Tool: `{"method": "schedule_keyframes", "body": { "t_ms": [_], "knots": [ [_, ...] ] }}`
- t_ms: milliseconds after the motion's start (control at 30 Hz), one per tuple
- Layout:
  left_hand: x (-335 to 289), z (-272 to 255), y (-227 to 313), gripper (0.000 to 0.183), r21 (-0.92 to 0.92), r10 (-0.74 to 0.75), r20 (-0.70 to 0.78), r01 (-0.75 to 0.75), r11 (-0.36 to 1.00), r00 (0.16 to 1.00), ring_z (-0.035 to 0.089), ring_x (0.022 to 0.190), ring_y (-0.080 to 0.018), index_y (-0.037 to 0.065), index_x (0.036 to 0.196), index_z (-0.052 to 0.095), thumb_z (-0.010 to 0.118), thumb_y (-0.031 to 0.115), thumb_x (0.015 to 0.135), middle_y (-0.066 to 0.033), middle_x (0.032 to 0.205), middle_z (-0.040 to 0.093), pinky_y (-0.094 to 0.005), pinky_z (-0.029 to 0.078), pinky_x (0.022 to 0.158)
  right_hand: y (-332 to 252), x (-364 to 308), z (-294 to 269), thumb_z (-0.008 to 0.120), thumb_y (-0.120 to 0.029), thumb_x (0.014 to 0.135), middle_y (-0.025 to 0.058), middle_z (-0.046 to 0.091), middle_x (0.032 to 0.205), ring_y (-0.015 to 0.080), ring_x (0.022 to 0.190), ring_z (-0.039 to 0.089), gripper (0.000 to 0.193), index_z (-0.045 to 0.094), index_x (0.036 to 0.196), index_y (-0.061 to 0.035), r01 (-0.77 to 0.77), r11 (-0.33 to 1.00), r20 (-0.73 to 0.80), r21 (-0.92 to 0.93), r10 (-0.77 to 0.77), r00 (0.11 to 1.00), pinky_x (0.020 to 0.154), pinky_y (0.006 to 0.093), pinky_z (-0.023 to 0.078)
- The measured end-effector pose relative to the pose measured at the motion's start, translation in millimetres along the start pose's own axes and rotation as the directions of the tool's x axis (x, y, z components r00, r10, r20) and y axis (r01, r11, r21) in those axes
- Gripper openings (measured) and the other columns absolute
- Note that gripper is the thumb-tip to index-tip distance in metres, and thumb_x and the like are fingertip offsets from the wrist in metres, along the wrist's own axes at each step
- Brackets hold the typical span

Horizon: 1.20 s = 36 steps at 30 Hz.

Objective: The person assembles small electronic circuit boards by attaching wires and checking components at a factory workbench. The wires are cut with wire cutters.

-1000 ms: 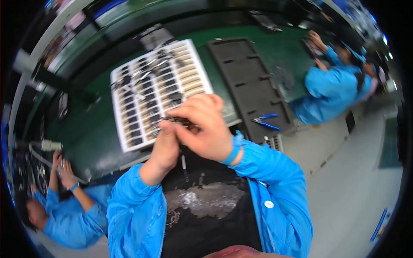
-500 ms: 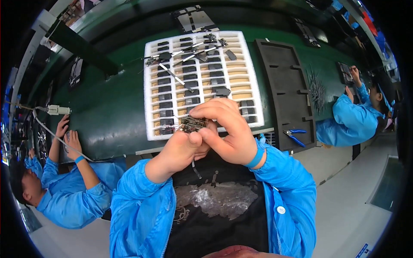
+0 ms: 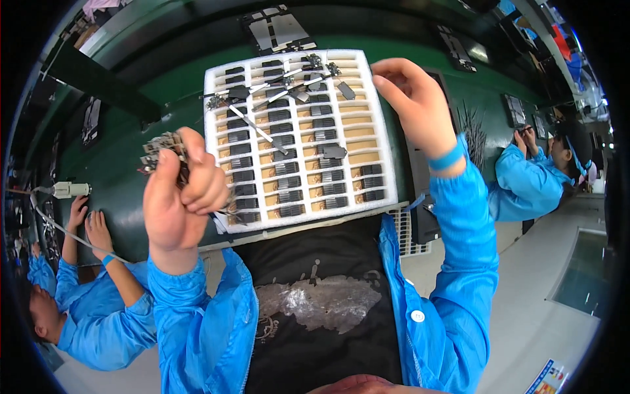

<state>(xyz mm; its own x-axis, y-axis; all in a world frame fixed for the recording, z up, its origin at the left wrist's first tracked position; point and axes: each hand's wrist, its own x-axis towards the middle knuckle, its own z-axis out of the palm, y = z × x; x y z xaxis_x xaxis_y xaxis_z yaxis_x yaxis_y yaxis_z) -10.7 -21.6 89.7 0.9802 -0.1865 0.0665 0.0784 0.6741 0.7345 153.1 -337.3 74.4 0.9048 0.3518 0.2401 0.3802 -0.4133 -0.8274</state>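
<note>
A bundle of small circuit boards with thin leads [image 3: 164, 154] is gripped in my left hand [image 3: 180, 197], raised over the left edge of a white foam tray [image 3: 209, 144]. Rows of slots in the tray hold dark flat parts and brown pieces. Across its far part lie several loose strips with small boards and black pads [image 3: 252, 125]. My right hand [image 3: 420, 108] hovers at the tray's far right edge, thumb and curved fingers slightly apart, with nothing visible between them. Whether its fingertips touch the rim I cannot tell.
Beyond the foam tray lies a dark panel [image 3: 275, 29]. A black tray [image 3: 420, 164] stands to the right, partly behind my right arm, near a pile of thin dark strips [image 3: 471, 131]. Co-workers in blue sit on the left [image 3: 105, 322] and right [image 3: 525, 180].
My hands, together over the tray's near edge before, have parted. The left has gone left with the boards; the right has gone up and right to the tray's far side.
</note>
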Motion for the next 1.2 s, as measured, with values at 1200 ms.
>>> {"method": "schedule_keyframes", "body": {
  "t_ms": [1200],
  "knots": [
    [-26.1,-70.9,12.2,0.034,0.017,0.079,-0.254,-0.078,0.997,0.964,0.027,0.052,-0.0051,0.005,0.102,0.051,0.034,0.034,0.111,0.0047,0.061,0.03,-0.0223,0.025,0.048,-37.8,99.9,7.8,0.07,-0.004,0.092,0.0018,0.067,0.094,0.0099,0.09,0.063,0.015,0.063,0.105,-0.0012,-0.171,0.947,0.464,0.271,0.027,0.886,0.087,0.026,0.051]
  ]
}}
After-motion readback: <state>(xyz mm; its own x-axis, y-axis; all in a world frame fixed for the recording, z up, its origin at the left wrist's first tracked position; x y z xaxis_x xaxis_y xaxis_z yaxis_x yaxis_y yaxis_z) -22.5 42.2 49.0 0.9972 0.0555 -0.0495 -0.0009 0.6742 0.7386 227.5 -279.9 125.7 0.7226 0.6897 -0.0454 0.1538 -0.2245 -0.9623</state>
